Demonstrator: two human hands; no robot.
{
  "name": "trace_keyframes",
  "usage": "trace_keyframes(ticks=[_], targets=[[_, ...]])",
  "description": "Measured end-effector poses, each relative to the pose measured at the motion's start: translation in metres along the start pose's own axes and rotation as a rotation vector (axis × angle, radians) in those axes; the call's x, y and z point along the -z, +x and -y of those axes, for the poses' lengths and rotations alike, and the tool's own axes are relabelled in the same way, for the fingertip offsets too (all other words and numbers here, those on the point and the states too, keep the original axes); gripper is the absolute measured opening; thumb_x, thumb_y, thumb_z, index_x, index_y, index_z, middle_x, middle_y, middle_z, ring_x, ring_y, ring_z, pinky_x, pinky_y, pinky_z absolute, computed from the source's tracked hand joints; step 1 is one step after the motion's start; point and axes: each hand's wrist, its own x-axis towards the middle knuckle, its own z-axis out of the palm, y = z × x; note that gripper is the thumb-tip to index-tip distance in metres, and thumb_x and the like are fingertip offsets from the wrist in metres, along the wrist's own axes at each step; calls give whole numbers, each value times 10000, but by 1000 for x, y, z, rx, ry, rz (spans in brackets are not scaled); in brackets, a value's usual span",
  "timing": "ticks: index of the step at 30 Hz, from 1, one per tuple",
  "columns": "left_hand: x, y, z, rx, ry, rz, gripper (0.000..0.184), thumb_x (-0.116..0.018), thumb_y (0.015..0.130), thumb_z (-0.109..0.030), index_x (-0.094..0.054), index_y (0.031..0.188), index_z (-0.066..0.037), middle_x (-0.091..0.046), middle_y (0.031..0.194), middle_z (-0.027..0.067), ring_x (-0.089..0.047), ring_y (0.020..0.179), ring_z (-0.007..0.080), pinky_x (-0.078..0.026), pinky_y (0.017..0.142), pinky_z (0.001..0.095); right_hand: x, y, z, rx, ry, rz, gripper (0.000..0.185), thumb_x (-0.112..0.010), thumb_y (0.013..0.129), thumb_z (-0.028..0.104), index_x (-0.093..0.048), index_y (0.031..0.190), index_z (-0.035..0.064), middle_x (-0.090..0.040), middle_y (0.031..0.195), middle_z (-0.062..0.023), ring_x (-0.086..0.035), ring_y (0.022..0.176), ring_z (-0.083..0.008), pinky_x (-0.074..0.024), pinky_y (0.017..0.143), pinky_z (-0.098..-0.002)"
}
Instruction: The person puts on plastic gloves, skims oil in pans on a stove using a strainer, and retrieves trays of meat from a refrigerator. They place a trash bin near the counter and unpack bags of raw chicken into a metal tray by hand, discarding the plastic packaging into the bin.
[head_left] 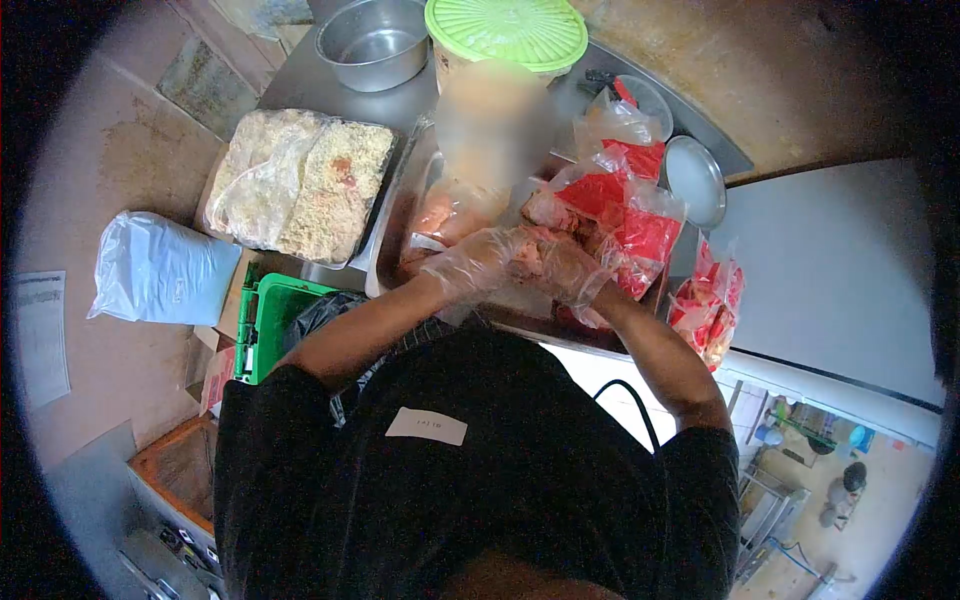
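Both my hands wear clear plastic gloves and meet over a metal tray [386,262]. My left hand [478,262] and my right hand [572,268] have their fingers closed around a piece of raw meat [528,258] between them. More meat pieces [548,212] lie just beyond my right hand, at the mouth of a red and clear plastic bag [640,235]. Left of centre in the tray sits a clear bag with orange-pink contents [450,210]. A blurred patch hides the far part of the tray.
A tray of pale crumbs [330,190] under plastic stands at the left. Behind are a metal pot [372,50] and a tub with a green lid [508,30]. Another red bag [708,305] lies at the right edge. A green bin [265,320] stands lower left.
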Motion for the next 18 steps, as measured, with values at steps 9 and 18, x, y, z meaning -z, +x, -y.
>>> trace_keyframes(ticks=[9,18], targets=[[-23,9,26,-32,349,-276,303,-498,917,-210,-534,1153,-23,-604,1028,179,-595,950,334,-472,841,402,-23,6,-15,-119,-141,-60,217,-551,902,262,-600,947,56,-632,969,-188,-620,896,-366,-499,792,-425],[33,-34,14,489,486,-581,841,-814,655,-309,-400,1338,-46,-510,1240,216,-558,1087,355,-497,862,411,54,64,-9,-403,53,270,300,-555,910,284,-591,1046,19,-608,1000,-148,-598,999,-262,-485,857,-345]])
